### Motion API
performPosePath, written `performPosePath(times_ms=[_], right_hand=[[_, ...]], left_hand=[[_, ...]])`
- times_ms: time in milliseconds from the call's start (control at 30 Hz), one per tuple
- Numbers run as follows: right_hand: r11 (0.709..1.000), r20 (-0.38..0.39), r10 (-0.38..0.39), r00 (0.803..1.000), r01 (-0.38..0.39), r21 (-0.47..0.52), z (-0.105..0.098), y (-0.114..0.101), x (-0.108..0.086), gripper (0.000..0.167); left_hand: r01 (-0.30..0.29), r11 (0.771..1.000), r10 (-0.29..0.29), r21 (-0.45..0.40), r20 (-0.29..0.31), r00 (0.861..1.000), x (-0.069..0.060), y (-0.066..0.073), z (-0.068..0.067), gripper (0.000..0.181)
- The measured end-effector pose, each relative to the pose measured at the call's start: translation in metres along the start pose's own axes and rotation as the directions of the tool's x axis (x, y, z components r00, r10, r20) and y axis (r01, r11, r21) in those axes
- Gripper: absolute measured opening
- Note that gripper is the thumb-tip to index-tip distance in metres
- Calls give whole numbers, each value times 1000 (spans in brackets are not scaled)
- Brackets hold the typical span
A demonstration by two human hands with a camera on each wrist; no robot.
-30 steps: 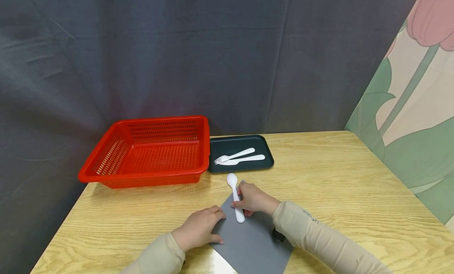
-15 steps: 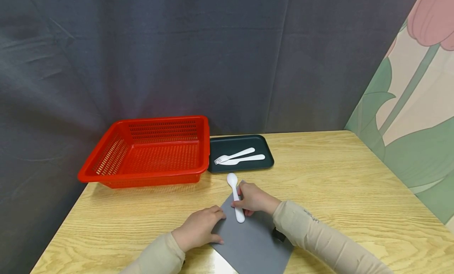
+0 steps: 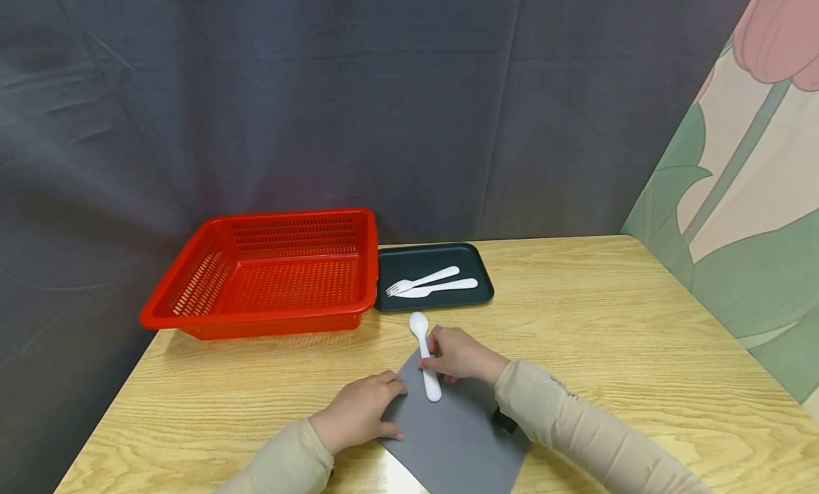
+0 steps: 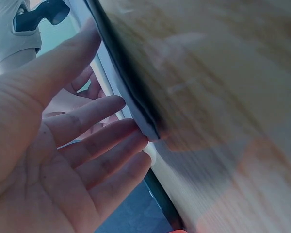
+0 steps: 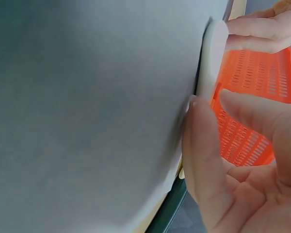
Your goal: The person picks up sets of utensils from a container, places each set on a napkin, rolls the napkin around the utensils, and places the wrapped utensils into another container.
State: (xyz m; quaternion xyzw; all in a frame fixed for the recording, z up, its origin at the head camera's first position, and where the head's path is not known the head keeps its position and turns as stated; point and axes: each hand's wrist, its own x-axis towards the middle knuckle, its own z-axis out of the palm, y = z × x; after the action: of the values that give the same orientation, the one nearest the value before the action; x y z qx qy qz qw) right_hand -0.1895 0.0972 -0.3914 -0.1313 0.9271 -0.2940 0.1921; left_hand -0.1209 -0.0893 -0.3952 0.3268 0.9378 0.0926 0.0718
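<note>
A white spoon [image 3: 431,387] lies across the far corner of a grey square sheet [image 3: 454,437], its bowl reaching past the sheet onto the table. My right hand [image 3: 463,355] is at the middle of the spoon. In the right wrist view, its index finger rests by the spoon handle [image 5: 214,53], and the thumb is spread apart from it with a gap. My left hand [image 3: 361,412] lies at the sheet's left edge, with its fingertips on that edge. The left wrist view shows those fingers loosely extended, with nothing gripped.
A dark green tray [image 3: 483,295] holds a white fork [image 3: 430,277] and a white knife [image 3: 448,286] behind the spoon. Left of the tray stands a red perforated basket [image 3: 275,322]. A dark curtain [image 3: 333,110] hangs behind the wooden table [image 3: 608,337].
My right thumb has lifted slightly and shifted a little to the right at the spoon. Spoon, sheet and left hand have stayed in place.
</note>
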Motion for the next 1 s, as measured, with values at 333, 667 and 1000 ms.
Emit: performPosePath(times_ms=[333, 667, 1000], right_hand=[[1000, -8, -14, 1000, 14, 0, -5, 0, 0, 18], [992, -65, -104, 992, 99, -75, -10, 3, 1, 14], [987, -97, -118, 988, 105, -121, -13, 6, 3, 10]], left_hand=[[-3, 1000, 3, -1, -1, 1000, 0, 0, 1, 53], [-8, 1000, 8, 0, 0, 1000, 1, -1, 1, 53], [-7, 1000, 7, -8, -3, 1000, 0, -1, 2, 53]])
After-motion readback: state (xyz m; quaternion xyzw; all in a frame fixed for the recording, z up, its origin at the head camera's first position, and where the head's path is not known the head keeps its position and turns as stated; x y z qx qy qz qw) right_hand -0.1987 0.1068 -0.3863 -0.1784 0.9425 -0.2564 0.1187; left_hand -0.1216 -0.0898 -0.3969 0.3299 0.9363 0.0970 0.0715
